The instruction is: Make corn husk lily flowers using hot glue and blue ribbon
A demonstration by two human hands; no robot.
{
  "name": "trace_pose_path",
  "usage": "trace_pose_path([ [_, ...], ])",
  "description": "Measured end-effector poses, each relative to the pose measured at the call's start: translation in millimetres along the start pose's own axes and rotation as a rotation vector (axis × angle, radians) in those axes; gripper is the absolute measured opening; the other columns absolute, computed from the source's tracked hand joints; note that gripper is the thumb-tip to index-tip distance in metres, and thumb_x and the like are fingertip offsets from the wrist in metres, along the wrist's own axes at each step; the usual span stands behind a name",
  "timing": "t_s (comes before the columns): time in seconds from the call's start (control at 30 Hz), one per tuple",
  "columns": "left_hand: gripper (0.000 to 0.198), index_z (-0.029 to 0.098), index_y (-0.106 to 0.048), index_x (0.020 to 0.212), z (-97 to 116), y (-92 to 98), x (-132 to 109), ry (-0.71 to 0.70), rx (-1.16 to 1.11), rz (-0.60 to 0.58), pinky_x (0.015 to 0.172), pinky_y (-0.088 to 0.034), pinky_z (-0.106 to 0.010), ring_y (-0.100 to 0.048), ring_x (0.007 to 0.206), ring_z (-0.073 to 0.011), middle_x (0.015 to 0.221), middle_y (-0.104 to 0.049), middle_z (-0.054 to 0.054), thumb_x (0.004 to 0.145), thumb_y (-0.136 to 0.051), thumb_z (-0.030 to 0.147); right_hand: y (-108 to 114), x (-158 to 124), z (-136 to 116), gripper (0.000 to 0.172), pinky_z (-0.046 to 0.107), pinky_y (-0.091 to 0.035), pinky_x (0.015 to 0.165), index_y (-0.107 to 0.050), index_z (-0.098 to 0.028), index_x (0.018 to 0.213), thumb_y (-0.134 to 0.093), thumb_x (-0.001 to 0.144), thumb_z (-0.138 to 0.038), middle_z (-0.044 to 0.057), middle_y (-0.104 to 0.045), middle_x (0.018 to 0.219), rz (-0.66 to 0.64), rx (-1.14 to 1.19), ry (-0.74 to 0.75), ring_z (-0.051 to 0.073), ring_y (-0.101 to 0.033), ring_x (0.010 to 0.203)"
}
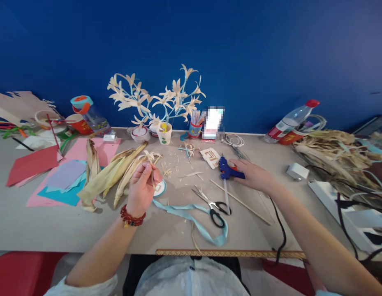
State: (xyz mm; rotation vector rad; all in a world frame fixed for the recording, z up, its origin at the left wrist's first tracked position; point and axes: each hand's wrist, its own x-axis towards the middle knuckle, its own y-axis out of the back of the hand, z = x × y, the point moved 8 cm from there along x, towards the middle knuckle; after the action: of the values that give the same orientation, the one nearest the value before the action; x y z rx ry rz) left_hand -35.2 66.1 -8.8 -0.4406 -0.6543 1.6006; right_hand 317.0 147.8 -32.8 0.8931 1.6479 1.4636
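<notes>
In front of my chest, my left hand [143, 185] pinches a small pale corn husk flower [152, 157] by its lower end, the petals spreading above the fingertips. My right hand [254, 174] is at the handle of a blue glue gun [225, 169], fingers curled by its red trigger; the thumb is hidden. A clear glue stick [226, 193] juts from the gun towards me. Black-handled scissors [213, 204] lie partly open beneath that stick. Around them are a light blue ribbon [178, 208], a thin stick [243, 203] and a white round lid [160, 188], partly behind my left hand.
Dried corn husks [116, 172] and coloured paper [65, 174] lie left. Husk-flower branches stand in a paper cup [164, 135] at the back. A pixelated phone [213, 123] leans nearby. Rightward are a tilted bottle [291, 121], a power strip [329, 201] and a black cable [281, 230].
</notes>
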Motion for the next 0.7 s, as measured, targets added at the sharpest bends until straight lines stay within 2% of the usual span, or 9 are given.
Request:
trace_pose_path([
  [0.07,0.012,0.020,-0.062,0.080,2.6,-0.9,0.1,-0.006,0.000,0.002,0.053,-0.038,-0.024,-0.042,0.051,-0.0106,0.055,-0.054,0.002,0.086,-0.067,0.029,11.6,-4.8,-8.0,0.053,0.041,-0.052,0.085,-0.050,-0.023,0.135,-0.060,0.084,-0.030,0.012,-0.057,0.134,0.005,-0.044,0.012,0.032,-0.061,0.110],
  [0.13,0.013,0.019,-0.062,0.080,4.2,-1.4,0.2,-0.018,0.003,0.004,0.053,-0.038,-0.024,-0.042,0.051,-0.0103,0.055,-0.053,0.002,0.086,-0.067,0.029,30.9,-13.2,-31.1,0.037,0.044,-0.050,0.085,-0.059,-0.019,0.124,-0.054,0.088,-0.028,0.015,-0.062,0.124,0.116,-0.092,-0.022,0.033,-0.061,0.107],
  [0.23,0.013,0.019,-0.062,0.080,2.9,-1.3,0.1,-0.027,0.002,0.001,0.053,-0.038,-0.024,-0.043,0.051,-0.0099,0.054,-0.053,0.003,0.087,-0.066,0.030,47.3,-29.4,-106.1,0.022,0.035,-0.050,0.079,-0.067,-0.020,0.097,-0.048,0.094,-0.030,0.011,-0.069,0.102,0.241,0.115,0.091,0.026,-0.065,0.094],
  [0.33,0.013,0.019,-0.062,0.081,-4.0,-1.3,-1.7,-0.008,0.017,-0.006,0.054,-0.038,-0.023,-0.044,0.051,-0.0093,0.055,-0.054,0.003,0.087,-0.066,0.031,21.8,-35.5,-190.0,0.018,0.029,-0.045,0.062,-0.067,-0.023,0.090,-0.054,0.093,-0.035,0.004,-0.069,0.082,0.026,0.297,0.244,0.020,-0.065,0.074],
  [0.4,0.014,0.020,-0.062,0.082,-9.4,-1.5,-4.3,0.008,0.045,-0.006,0.054,-0.039,-0.023,-0.045,0.051,-0.0095,0.056,-0.055,0.003,0.087,-0.066,0.032,8.5,-32.5,-220.3,0.017,0.030,-0.041,0.057,-0.066,-0.022,0.079,-0.064,0.086,-0.037,0.005,-0.068,0.074,0.010,0.288,0.239,0.023,-0.063,0.069],
  [0.47,0.015,0.020,-0.062,0.081,-14.4,-2.6,-7.4,0.027,0.073,-0.008,0.055,-0.039,-0.023,-0.047,0.052,-0.0097,0.057,-0.056,0.003,0.086,-0.067,0.033,0.5,-27.4,-232.3,0.010,0.030,-0.039,0.057,-0.064,-0.022,0.073,-0.065,0.083,-0.026,0.005,-0.068,0.071,0.007,0.288,0.235,0.022,-0.063,0.066],
  [0.53,0.016,0.019,-0.061,0.080,-18.1,-4.5,-10.1,0.047,0.084,-0.017,0.054,-0.038,-0.023,-0.048,0.053,-0.0097,0.057,-0.056,0.002,0.086,-0.066,0.032,1.3,-24.6,-230.3,0.011,0.027,-0.038,0.057,-0.063,-0.022,0.072,-0.062,0.082,-0.017,0.002,-0.068,0.069,0.004,0.300,0.238,0.019,-0.062,0.065],
  [0.6,0.015,0.018,-0.061,0.080,-19.4,-6.3,-11.8,0.056,0.082,-0.022,0.054,-0.038,-0.022,-0.049,0.054,-0.0096,0.057,-0.057,0.002,0.087,-0.066,0.032,8.8,-25.4,-219.2,0.011,0.025,-0.038,0.057,-0.063,-0.022,0.075,-0.060,0.084,-0.018,-0.001,-0.067,0.069,-0.004,0.369,0.206,0.015,-0.062,0.064],
  [0.7,0.015,0.018,-0.060,0.081,-19.1,-8.1,-12.6,0.052,0.067,-0.033,0.055,-0.038,-0.022,-0.049,0.055,-0.0094,0.058,-0.057,0.002,0.087,-0.065,0.030,17.2,-29.9,-202.6,0.012,0.023,-0.037,0.057,-0.063,-0.022,0.082,-0.057,0.090,-0.029,-0.002,-0.067,0.071,-0.016,0.479,0.091,0.013,-0.060,0.062],
])
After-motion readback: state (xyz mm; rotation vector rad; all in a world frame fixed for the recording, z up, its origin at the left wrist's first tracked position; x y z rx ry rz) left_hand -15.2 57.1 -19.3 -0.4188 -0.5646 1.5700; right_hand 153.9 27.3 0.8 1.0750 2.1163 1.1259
